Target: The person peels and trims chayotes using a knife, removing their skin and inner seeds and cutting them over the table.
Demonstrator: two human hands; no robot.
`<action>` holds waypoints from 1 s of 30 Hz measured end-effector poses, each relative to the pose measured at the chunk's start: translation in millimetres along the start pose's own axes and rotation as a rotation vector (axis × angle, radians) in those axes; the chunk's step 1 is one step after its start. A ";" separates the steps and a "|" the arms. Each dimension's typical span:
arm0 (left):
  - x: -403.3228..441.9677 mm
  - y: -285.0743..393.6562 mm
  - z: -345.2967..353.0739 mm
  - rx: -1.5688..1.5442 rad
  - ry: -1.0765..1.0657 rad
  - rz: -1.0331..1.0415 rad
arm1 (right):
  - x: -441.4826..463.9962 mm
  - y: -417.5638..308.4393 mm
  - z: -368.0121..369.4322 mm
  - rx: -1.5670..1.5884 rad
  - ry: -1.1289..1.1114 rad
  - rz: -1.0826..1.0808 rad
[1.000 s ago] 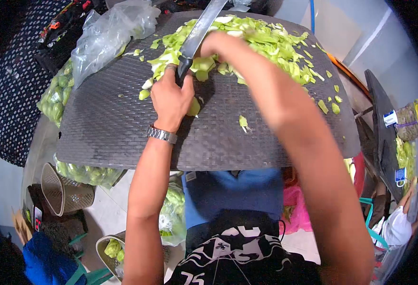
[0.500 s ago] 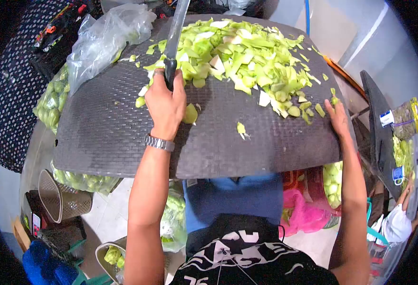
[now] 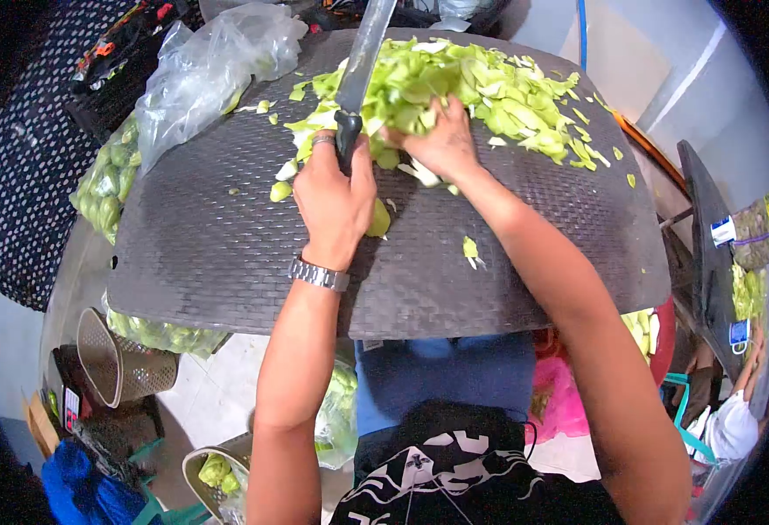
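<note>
My left hand [image 3: 334, 206] is closed around the black handle of a knife [image 3: 367, 66], whose long blade points up and away from me. Against the near side of a heap of sliced pale-green vegetable [image 3: 520, 109] rests my right hand [image 3: 444, 147], thumb and fingers spread; the fingertips are partly hidden among the slices. The heap lies on the far part of a dark woven-pattern table [image 3: 253, 236]. A single slice [image 3: 378, 219] sits beside my left wrist, and a small scrap [image 3: 471, 249] lies nearer the table's front edge.
A crumpled clear plastic bag [image 3: 214, 66] lies at the table's far left. Bags of whole green vegetables [image 3: 109, 188] hang beside and below it. Woven baskets [image 3: 113, 359] stand on the floor at left. At far right, another person's arm [image 3: 749, 367] shows near a second table.
My right hand has left the table's right edge and moved left into the heap, pushing slices toward the knife. My left hand keeps the knife, and the view has shifted slightly.
</note>
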State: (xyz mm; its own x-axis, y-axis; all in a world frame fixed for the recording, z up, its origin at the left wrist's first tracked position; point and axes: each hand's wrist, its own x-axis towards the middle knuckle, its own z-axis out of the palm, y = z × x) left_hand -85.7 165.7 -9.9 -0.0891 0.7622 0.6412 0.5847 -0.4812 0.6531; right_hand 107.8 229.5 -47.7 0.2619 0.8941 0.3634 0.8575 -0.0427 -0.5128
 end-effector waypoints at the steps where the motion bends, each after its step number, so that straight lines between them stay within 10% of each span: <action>1: -0.6 -0.6 0.1 0.006 0.015 -0.007 | 8.9 -7.8 16.0 0.017 0.013 -0.012; 9: -0.6 -4.8 2.8 0.028 0.095 0.008 | 107.2 -63.3 0.3 -0.234 -0.638 -0.301; 14: 2.8 -0.2 1.2 -0.026 0.122 -0.039 | 8.5 -27.6 -92.3 -0.273 -0.218 -0.408; 22: 0.1 0.3 4.7 -0.043 0.061 -0.032 | -219.1 22.2 -164.3 -0.158 -0.500 -0.589; 30: 1.1 -0.5 0.9 -0.007 0.052 -0.038 | -136.0 8.1 -104.4 -0.002 -0.516 -0.797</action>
State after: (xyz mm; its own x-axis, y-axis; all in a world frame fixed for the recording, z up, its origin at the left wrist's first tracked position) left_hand -85.3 167.2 -9.8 -0.1532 0.7564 0.6359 0.5748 -0.4552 0.6800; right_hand 125.3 61.0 -20.1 -0.6281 0.7473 0.2168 0.7006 0.6643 -0.2605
